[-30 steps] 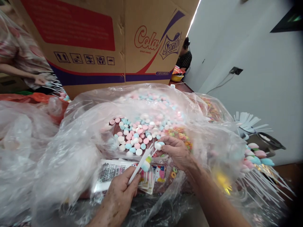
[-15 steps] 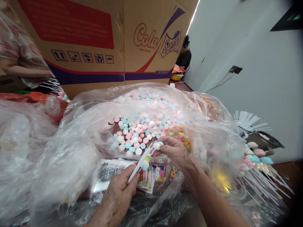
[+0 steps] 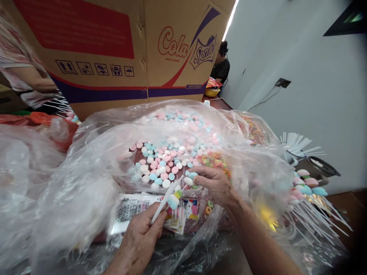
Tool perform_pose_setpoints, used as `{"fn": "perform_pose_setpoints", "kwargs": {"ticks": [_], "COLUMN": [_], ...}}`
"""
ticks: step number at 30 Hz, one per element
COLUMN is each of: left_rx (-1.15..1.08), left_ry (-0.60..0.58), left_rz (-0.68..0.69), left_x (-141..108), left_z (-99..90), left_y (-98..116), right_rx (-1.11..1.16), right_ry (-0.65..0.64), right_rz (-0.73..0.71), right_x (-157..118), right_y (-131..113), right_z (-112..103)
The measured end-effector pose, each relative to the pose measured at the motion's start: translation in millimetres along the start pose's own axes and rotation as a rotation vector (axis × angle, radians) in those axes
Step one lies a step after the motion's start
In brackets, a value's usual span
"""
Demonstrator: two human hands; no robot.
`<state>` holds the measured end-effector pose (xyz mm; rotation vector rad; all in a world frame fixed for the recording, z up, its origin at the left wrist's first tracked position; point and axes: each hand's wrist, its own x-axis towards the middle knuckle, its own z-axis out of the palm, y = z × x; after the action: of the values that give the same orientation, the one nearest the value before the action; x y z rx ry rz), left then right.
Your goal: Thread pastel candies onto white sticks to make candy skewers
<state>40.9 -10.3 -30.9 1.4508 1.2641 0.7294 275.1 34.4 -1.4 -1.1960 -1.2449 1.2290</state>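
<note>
White plastic sticks (image 3: 163, 202) are gripped in my left hand (image 3: 145, 229), its fingers closed round their lower ends. Beside the sticks, blue, white and yellow-green candy pieces (image 3: 173, 200) sit together near my left fingers. My right hand (image 3: 213, 183) pinches blue and white marshmallow candies (image 3: 190, 178) between thumb and fingertips, close to the upper tips of the sticks. Beyond both hands, pink, white and blue marshmallow candies (image 3: 164, 162) spread out under and in front of clear plastic. Small colourful ring candies (image 3: 215, 162) lie behind my right hand, partly covered by it.
A large cardboard box (image 3: 114, 49) stands behind the candy pile. Clear plastic sheeting (image 3: 71, 198) bunches at the left. Printed packets (image 3: 129, 210) lie below the candies. Finished candy sticks (image 3: 309, 221) and a dark pot (image 3: 312, 168) are at right. Two other people are partly visible behind.
The view has shifted slightly. My right fingers have straightened somewhat over the pinched candies, and the white one now sits lower. My left hand still holds the sticks.
</note>
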Motion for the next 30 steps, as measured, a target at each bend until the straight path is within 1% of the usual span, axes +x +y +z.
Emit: {"fn": "perform_pose_setpoints", "kwargs": {"ticks": [2, 6, 9, 12, 14, 17, 20, 23, 26, 30], "left_rx": [-0.006, 0.003, 0.011, 0.002, -0.001, -0.003, 0.002, 0.023, 0.029, 0.004], "left_ry": [0.009, 0.016, 0.022, 0.000, -0.006, 0.029, 0.036, -0.018, -0.023, -0.036], "left_rz": [0.007, -0.011, -0.010, -0.016, -0.026, -0.026, -0.017, -0.007, 0.014, 0.032], "left_x": [0, 0, -1, -1, -2, -3, -2, -1, -2, -6], "left_z": [0.1, 1.0, 1.3, 1.0, 1.1, 2.4, 4.1, 5.1, 6.0, 9.5], "left_y": [-2, -3, -3, 0, 2, 4, 1, -5, -8, -8], "right_rx": [0.044, 0.048, -0.066, -0.196, -0.280, -0.371, -0.357, -0.293, -0.254, -0.297], "right_ry": [0.023, 0.008, -0.001, 0.000, 0.015, 0.032, 0.045, 0.048, 0.051, 0.101], "right_rz": [0.013, 0.047, 0.017, -0.040, -0.082, -0.151, -0.187, -0.135, -0.122, -0.215], "right_x": [1, 0, -5, -10, -13, -16, -17, -19, -22, -28], "right_y": [4, 8, 4, 0, 1, 7, 16, 24, 29, 28], "right_z": [1, 4, 8, 12, 14, 16, 18, 19, 21, 27]}}
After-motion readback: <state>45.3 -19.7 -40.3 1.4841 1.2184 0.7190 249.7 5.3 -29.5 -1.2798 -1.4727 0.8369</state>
